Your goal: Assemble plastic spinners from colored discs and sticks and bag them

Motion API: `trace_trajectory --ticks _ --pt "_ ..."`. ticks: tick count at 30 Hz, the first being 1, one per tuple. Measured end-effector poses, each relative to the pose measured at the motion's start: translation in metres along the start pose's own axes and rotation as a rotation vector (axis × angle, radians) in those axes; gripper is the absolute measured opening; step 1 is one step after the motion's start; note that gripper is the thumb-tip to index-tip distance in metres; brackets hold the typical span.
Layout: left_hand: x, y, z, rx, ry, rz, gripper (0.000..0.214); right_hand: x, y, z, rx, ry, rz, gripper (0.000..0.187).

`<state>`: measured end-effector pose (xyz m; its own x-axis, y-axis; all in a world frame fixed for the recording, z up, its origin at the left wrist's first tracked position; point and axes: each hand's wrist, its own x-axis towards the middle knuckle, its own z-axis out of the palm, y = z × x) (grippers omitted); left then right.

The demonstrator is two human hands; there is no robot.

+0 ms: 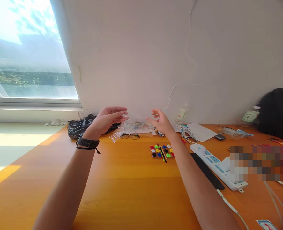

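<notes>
The clear plastic bag (139,128) lies by the surface's (127,191) back edge, against the wall (136,64), between the raised hands. Its long axis runs left to right, roughly parallel to that edge. It looks crumpled and glossy, with small multicoloured bits showing through. The left hand (107,119) and right hand (162,123) face each other, fingers parted loosely; whether they touch the film, I cannot tell.
</notes>
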<state>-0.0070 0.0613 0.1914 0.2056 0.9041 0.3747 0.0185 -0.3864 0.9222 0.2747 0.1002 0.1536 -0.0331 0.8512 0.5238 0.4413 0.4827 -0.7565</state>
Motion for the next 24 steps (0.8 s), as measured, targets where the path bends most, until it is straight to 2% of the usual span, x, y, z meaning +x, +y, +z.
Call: trace_trajectory --ticks 1,3,7,9,13,16,18,20,22,24 --pt "-0.002 0.002 0.003 0.011 -0.001 -0.004 0.039 -0.001 -0.005 0.001 -0.043 0.043 -0.039 0.056" --pt "-0.006 0.008 0.010 0.023 -0.021 -0.005 0.037 -0.005 -0.019 0.001 -0.034 0.002 -0.078 0.060" --pt "-0.018 0.022 0.029 0.043 -0.104 -0.010 0.036 -0.019 -0.048 0.004 0.141 -0.391 0.050 0.059" --pt "-0.022 0.026 0.037 0.089 -0.156 -0.016 0.036 -0.024 -0.055 0.008 0.149 -0.485 0.097 0.057" --pt "-0.022 0.024 0.047 0.186 -0.249 0.009 0.037 -0.025 -0.049 0.016 0.043 -0.435 0.086 0.045" --pt "-0.016 0.015 0.049 0.244 -0.263 0.036 0.040 -0.021 -0.039 0.019 0.079 -0.430 0.112 0.031" --pt "-0.013 0.007 0.048 0.298 -0.204 0.086 0.054 -0.018 -0.034 0.019 0.151 -0.449 0.135 0.030" --pt "-0.011 -0.001 0.046 0.404 -0.154 0.214 0.078 -0.015 -0.028 0.018 0.223 -0.449 0.142 0.031" --pt "-0.009 -0.010 0.043 0.566 -0.183 0.369 0.108 -0.012 -0.024 0.017 0.292 -0.427 0.149 0.036" --pt "-0.007 -0.020 0.041 0.729 -0.259 0.466 0.131 -0.010 -0.020 0.016 0.352 -0.408 0.157 0.041"
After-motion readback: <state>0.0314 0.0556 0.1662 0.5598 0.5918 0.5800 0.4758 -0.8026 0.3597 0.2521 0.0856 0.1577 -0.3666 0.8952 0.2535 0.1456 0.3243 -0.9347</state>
